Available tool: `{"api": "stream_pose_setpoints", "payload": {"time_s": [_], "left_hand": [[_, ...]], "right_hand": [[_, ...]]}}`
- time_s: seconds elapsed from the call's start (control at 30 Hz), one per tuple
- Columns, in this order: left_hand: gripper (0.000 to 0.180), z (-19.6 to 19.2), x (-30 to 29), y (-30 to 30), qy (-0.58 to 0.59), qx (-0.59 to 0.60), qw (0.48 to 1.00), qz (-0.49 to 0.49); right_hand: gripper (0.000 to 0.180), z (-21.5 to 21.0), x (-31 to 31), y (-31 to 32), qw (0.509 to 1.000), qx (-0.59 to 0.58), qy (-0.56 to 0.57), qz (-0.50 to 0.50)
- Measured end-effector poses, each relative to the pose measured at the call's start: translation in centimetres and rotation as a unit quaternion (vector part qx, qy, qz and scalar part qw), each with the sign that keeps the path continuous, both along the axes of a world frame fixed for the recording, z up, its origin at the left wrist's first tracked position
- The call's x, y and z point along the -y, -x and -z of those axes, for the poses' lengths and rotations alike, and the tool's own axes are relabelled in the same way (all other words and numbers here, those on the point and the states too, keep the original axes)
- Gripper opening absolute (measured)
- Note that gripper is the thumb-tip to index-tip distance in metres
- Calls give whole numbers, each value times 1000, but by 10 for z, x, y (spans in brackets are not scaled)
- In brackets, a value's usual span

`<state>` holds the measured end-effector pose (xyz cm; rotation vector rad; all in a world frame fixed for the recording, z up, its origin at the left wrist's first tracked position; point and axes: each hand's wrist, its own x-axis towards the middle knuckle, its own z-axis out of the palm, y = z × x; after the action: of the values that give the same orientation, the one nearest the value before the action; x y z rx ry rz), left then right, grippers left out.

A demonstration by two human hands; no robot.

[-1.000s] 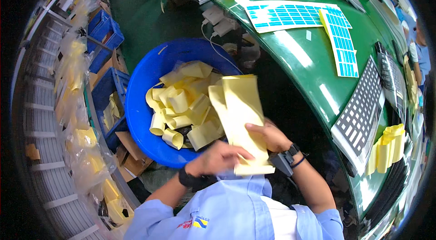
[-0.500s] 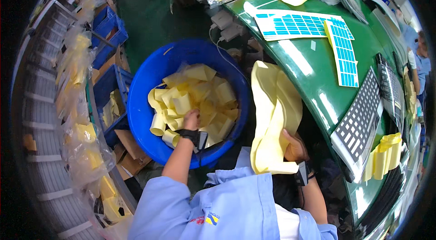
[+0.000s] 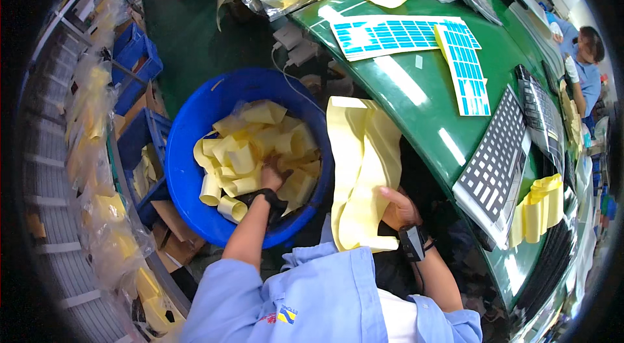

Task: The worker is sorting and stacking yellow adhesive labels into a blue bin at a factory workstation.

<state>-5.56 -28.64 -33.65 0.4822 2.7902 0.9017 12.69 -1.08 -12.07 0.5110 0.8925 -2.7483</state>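
A blue round tub holds a heap of curled yellow paper strips. My left hand reaches down into that heap, its thumb apart from the fingers; the fingertips are partly hidden among the strips, and no strip shows in its grip. To the right of the tub, my right hand grips a bundle of long wavy yellow paper sheets by their right edge, near the lower end. The thumb lies against the sheets and the other fingers are mostly hidden. Both wrists wear dark straps, the right one with a small box.
The green table on my right carries blue-and-white label sheets, a black sheet with white squares and a yellow curled piece. Blue crates stand left of the tub. A white cable hangs beside it. Another person is at far right.
My left hand has gone lower among the strips, and its thumb and fingers have spread. My right hand still grips the yellow sheets. The whole view has shifted a little.
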Motion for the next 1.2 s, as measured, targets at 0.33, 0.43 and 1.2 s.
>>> {"api": "stream_pose_setpoints", "payload": {"time_s": [0.33, 0.43, 1.2], "left_hand": [[80, 55, -32, 34, -77, 88, 987, -111], [85, 119, -31, 63, -75, 90, 989, -89], [18, -221, -52, -28, -235, 152, 959, 42]], "right_hand": [[36, 14, -1, -6, 996, 32, 19, 83], [35, 22, -1, -7, 996, 44, -5, 83], [39, -28, 15, 21, 998, -9, -53, 28]]}}
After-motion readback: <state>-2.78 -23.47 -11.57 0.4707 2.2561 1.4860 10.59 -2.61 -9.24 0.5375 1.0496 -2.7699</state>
